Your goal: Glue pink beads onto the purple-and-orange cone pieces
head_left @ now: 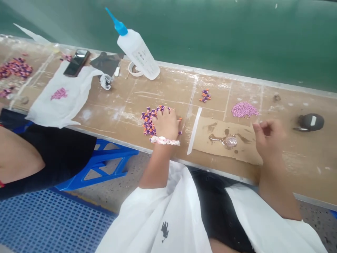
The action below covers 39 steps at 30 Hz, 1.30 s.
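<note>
My left hand (166, 123) lies palm down with fingers spread over a pile of small purple-and-orange pieces (147, 119). A pale scrunchie (164, 141) circles that wrist. My right hand (272, 138) is raised at the right end of a cardboard piece (205, 138), thumb and fingers pinched together; what they hold, if anything, is too small to make out. On the cardboard sits a clear shiny blob (231, 141) with wet streaks around it. Pink bead-like grains (244, 109) form a heap just beyond. A smaller purple-and-orange cluster (204, 95) lies farther back.
A white bottle with a blue nozzle (140, 54) stands beside a tape roll (135, 69) at the back. Leftward are a phone (77, 62) and a white sheet (73, 95). A dark rounded object (312, 122) lies right. Another person's leg (19, 154) is at left.
</note>
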Each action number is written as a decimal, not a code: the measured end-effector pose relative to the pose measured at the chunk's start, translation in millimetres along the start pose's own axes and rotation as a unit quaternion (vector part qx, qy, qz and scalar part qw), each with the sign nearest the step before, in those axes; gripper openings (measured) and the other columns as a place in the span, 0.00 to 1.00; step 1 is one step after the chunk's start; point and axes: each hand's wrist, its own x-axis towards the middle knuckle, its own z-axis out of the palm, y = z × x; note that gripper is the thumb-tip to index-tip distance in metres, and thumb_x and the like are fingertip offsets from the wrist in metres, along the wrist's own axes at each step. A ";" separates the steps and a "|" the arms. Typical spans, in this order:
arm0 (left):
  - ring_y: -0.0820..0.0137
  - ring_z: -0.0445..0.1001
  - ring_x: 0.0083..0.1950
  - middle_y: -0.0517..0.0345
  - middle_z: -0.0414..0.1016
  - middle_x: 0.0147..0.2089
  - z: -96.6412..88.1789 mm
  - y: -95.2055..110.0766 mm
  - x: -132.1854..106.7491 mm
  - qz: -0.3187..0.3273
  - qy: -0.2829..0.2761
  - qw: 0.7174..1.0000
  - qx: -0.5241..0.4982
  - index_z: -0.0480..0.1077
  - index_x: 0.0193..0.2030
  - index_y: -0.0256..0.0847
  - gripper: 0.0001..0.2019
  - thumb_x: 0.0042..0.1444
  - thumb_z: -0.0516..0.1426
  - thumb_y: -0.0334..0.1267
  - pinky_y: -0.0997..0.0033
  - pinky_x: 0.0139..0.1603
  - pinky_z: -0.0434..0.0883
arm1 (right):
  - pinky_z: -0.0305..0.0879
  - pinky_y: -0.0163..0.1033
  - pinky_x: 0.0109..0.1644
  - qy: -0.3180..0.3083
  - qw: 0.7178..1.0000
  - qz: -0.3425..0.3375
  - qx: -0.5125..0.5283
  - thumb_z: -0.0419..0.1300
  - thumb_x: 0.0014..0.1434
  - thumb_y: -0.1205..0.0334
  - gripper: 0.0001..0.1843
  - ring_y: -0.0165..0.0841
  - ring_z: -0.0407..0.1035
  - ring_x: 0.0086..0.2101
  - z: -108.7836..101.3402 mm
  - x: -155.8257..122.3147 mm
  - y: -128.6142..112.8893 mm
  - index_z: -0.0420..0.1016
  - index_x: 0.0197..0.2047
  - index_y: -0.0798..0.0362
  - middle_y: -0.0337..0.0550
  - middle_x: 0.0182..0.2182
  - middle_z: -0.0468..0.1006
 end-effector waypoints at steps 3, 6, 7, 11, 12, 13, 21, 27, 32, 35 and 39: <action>0.49 0.66 0.61 0.40 0.72 0.58 11.2 -5.7 3.8 0.039 -0.012 0.999 0.022 0.71 0.54 0.36 0.15 0.63 0.53 0.37 0.49 0.58 0.64 | 0.61 0.39 0.29 -0.054 0.996 0.064 -0.026 0.60 0.58 0.50 0.13 0.31 0.63 0.23 1.2 7.1 13.7 0.64 0.30 0.49 0.36 0.22 0.68; 0.49 0.67 0.59 0.36 0.73 0.56 15.0 -4.1 6.0 0.080 -0.015 0.995 0.058 0.71 0.53 0.31 0.17 0.65 0.46 0.33 0.51 0.55 0.64 | 0.65 0.41 0.35 -0.103 0.991 0.081 -0.036 0.58 0.56 0.55 0.08 0.33 0.65 0.26 3.4 13.5 29.3 0.70 0.33 0.50 0.40 0.28 0.74; 0.49 0.67 0.59 0.35 0.73 0.56 15.2 -2.7 6.3 0.092 -0.014 0.993 0.074 0.71 0.53 0.30 0.19 0.66 0.43 0.31 0.52 0.55 0.64 | 0.66 0.42 0.36 -0.114 0.990 0.078 -0.035 0.58 0.56 0.56 0.07 0.33 0.66 0.27 4.2 15.1 34.4 0.72 0.35 0.50 0.41 0.30 0.75; 0.48 0.69 0.57 0.31 0.73 0.52 13.9 2.9 7.3 0.142 -0.008 0.981 0.129 0.73 0.49 0.25 0.23 0.64 0.37 0.25 0.54 0.53 0.63 | 0.67 0.44 0.40 -0.143 0.986 0.073 -0.034 0.59 0.55 0.60 0.07 0.34 0.67 0.29 8.8 18.1 48.3 0.77 0.36 0.50 0.43 0.33 0.77; 0.48 0.69 0.57 0.30 0.73 0.52 13.3 3.8 8.1 0.155 -0.008 0.978 0.138 0.73 0.48 0.24 0.23 0.63 0.37 0.24 0.54 0.53 0.63 | 0.67 0.44 0.41 -0.149 0.986 0.072 -0.036 0.59 0.54 0.60 0.08 0.34 0.67 0.29 10.6 18.0 49.7 0.77 0.36 0.50 0.43 0.33 0.77; 0.48 0.70 0.56 0.30 0.73 0.51 12.6 4.4 9.5 0.168 -0.009 0.975 0.146 0.73 0.48 0.24 0.23 0.63 0.38 0.24 0.54 0.53 0.62 | 0.68 0.44 0.41 -0.155 0.984 0.071 -0.041 0.59 0.55 0.60 0.08 0.35 0.68 0.29 12.6 17.8 50.4 0.78 0.37 0.50 0.44 0.34 0.78; 0.51 0.72 0.54 0.34 0.76 0.47 -5.1 7.3 39.4 0.219 -0.027 0.973 0.070 0.72 0.44 0.29 0.16 0.64 0.46 0.34 0.54 0.53 0.64 | 0.67 0.45 0.43 -0.173 0.977 0.074 -0.097 0.56 0.60 0.60 0.09 0.40 0.72 0.39 27.8 16.5 46.0 0.78 0.38 0.50 0.48 0.41 0.79; 0.71 0.69 0.36 0.57 0.71 0.35 -14.4 59.4 24.3 0.276 -0.095 0.865 -0.409 0.64 0.35 0.40 0.10 0.61 0.52 0.44 0.70 0.41 0.68 | 0.67 0.47 0.49 -0.197 0.969 0.057 -0.141 0.53 0.63 0.66 0.09 0.43 0.70 0.44 38.2 20.0 39.0 0.74 0.36 0.53 0.54 0.42 0.77; 0.74 0.69 0.33 0.59 0.72 0.33 -4.3 111.4 -3.8 0.260 -0.185 0.711 -0.626 0.65 0.37 0.40 0.14 0.55 0.60 0.48 0.73 0.37 0.68 | 0.70 0.46 0.47 -0.181 0.972 0.039 -0.147 0.52 0.62 0.72 0.07 0.41 0.70 0.42 46.8 19.5 39.6 0.69 0.37 0.54 0.55 0.41 0.76; 0.76 0.69 0.30 0.61 0.74 0.32 3.9 118.0 -9.2 0.218 -0.177 0.679 -0.678 0.65 0.46 0.42 0.19 0.53 0.63 0.48 0.76 0.33 0.67 | 0.73 0.41 0.41 -0.137 0.982 0.018 -0.126 0.53 0.63 0.70 0.06 0.36 0.71 0.36 40.8 18.0 37.3 0.66 0.35 0.51 0.46 0.36 0.75; 0.80 0.63 0.25 0.62 0.75 0.31 13.2 107.3 -7.1 0.198 -0.172 0.690 -0.675 0.69 0.38 0.41 0.15 0.53 0.64 0.49 0.79 0.29 0.65 | 0.74 0.36 0.35 -0.069 0.993 -0.061 -0.073 0.54 0.64 0.65 0.04 0.31 0.72 0.32 24.4 8.9 13.5 0.62 0.36 0.47 0.38 0.34 0.75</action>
